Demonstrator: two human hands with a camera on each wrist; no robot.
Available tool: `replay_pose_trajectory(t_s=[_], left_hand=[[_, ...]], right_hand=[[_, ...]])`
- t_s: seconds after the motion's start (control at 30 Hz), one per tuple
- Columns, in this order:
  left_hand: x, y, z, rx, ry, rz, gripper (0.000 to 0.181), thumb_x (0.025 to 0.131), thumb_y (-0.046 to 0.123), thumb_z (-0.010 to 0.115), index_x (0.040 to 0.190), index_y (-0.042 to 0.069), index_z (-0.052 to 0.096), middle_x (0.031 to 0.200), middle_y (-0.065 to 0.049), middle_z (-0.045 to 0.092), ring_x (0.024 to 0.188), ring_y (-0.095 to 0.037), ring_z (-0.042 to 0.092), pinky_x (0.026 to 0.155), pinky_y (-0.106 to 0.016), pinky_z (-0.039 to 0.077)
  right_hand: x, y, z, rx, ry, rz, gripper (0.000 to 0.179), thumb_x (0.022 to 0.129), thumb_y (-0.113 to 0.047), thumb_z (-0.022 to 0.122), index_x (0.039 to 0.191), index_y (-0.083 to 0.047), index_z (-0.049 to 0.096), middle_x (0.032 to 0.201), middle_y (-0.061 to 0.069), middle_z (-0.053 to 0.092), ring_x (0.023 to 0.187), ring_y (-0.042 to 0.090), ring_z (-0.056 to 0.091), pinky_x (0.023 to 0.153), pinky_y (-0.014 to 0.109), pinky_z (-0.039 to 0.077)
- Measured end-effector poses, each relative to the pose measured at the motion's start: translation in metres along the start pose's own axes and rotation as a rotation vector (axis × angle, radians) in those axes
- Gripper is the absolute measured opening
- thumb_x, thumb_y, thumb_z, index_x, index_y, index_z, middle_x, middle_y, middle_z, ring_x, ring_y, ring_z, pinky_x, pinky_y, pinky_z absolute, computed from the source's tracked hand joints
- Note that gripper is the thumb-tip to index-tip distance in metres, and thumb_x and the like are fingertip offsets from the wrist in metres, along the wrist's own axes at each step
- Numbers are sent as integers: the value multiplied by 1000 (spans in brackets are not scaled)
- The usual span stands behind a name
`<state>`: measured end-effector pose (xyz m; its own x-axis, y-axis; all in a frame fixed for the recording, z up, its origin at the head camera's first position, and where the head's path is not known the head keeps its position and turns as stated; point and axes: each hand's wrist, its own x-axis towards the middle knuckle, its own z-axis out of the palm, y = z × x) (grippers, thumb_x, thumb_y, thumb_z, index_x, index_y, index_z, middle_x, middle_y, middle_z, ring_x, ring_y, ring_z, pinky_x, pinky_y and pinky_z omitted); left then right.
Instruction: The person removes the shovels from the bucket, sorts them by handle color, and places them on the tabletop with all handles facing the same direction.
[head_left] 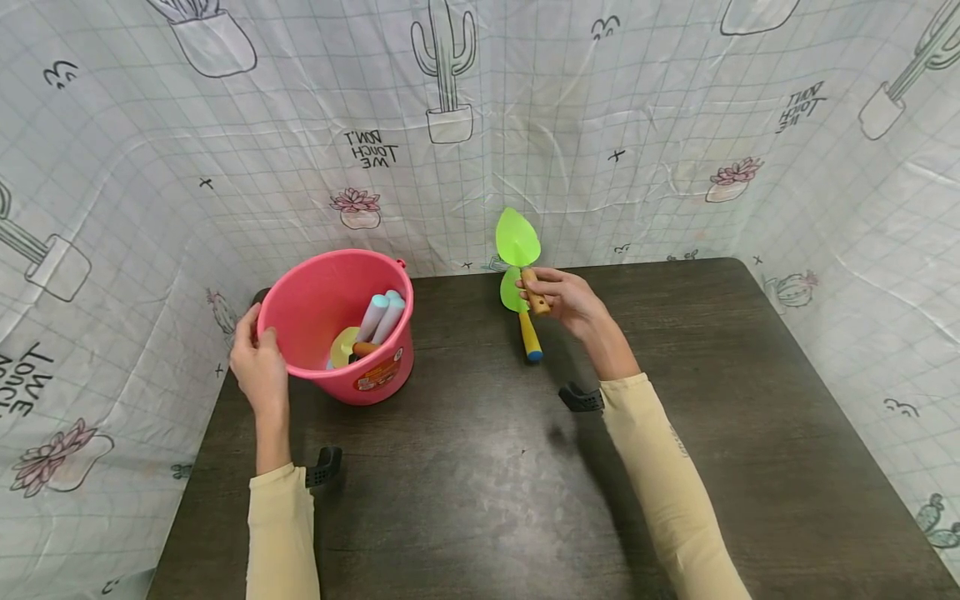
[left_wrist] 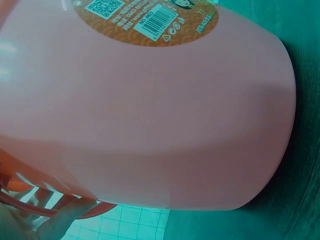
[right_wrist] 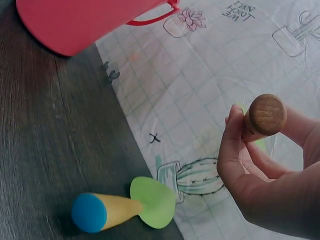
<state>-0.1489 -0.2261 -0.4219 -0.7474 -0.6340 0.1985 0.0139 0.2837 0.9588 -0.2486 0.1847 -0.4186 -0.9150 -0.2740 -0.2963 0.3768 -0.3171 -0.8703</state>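
My left hand (head_left: 260, 364) grips the left rim of a pink plastic bucket (head_left: 296, 308), which stands on the table; the left wrist view shows the bucket's labelled side (left_wrist: 150, 110) close up. Pinched in my right hand (head_left: 576, 307) is the wooden handle of a small garden trowel (head_left: 517, 237), its leaf-shaped green blade pointing away toward the back. A second green trowel (head_left: 530, 337) with a yellow handle and blue end lies on the table below it. In the right wrist view the held trowel's handle end (right_wrist: 268, 115) faces the camera, its blade mostly hidden.
Inside the bucket are pale rolls with light blue ends (head_left: 372, 318), a yellow round piece (head_left: 343, 346) and a brownish handle (head_left: 365, 348). The dark wooden table (head_left: 480, 467) meets a hanging printed sheet (head_left: 555, 108) at the back and both sides.
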Motion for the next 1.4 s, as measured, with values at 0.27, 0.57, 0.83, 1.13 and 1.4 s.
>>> replay_pose_trajectory(t_s=[0.27,0.57,0.83,1.13,1.4], left_hand=[[0,1,1,11,6,-17,39,99,16,45,136,20,55,128,-3,59,106,-14,54,86,-28,46],[-1,1,1,9,5,-15,39,99,16,45,136,18,55,128,-3,58,107,-14,54,87,-28,46],[0,-1,0,9,0,-10,39,99,17,45,137,20,54,129,-2,58,109,-15,54,88,-29,47],[1,1,1,27,4,-12,39,99,17,45,136,21,55,128,-3,59,107,-15,54,86,-28,46],[2,2,1,32,4,-17,39,99,17,45,136,20,55,128,-3,59,108,-16,54,87,-29,47]], right_hand=[[-1,0,-13,15,31,15,49,92,-2,59,138,3,44,105,9,68,89,19,65,72,28,52],[-3,1,-30,42,49,31,55,93,-2,57,144,4,36,115,15,63,88,18,64,71,28,52],[-4,4,-46,35,91,37,54,94,-4,57,144,1,37,112,14,63,90,20,63,72,27,52],[-5,9,-60,12,118,45,54,95,-5,55,145,2,35,109,11,64,91,19,63,75,27,52],[-6,12,-68,-3,117,67,52,97,-5,53,145,2,34,104,8,66,93,19,62,75,27,52]])
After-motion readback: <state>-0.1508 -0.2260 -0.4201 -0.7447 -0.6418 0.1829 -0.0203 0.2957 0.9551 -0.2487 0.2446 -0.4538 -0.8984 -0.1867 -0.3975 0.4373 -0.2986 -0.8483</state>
